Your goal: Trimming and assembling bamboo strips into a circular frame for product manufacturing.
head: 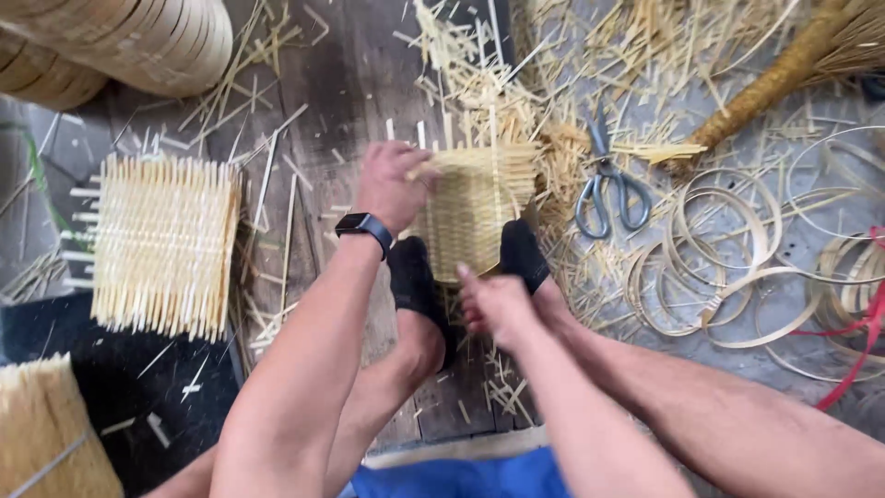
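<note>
Grip of left hand [392,184] curled over upper left edge of half-woven bamboo mat [472,210], fingers pressed together around loose strip ends, wrist bent, forearm stretched forward from lower left with black smartwatch [365,227] on wrist. Grip of right hand [498,302] lower and nearer, loosely curled with one finger raised toward mat's bottom edge; whether pinching a strip, cannot tell. Right forearm running in from lower right, crossing above right leg.

Largest to smallest around them:

- Dark wooden floor [341,83], strewn with pale bamboo slivers and offcuts.
- Stack of round bamboo hoops [120,37] at top left, lying on its side.
- Finished woven mat [164,244] left of left arm, flat on floor, well apart from hands, strip ends bristling on all sides.
- Bundle of straw-coloured strips [46,433] in bottom left corner.
- Broom handle [774,83] at top right, wound in fibre, slanting down toward scissors.
- Loose coils of thin bamboo ribbon [728,267] at right, with red cord [862,341] trailing through them.
- Half-woven mat in centre, standing tilted between both feet in black socks [412,277], pinned at lower corners, uprights sticking up past woven part.
- Scissors [608,184] just right of mat, lying shut among scraps, handles toward viewer.
</note>
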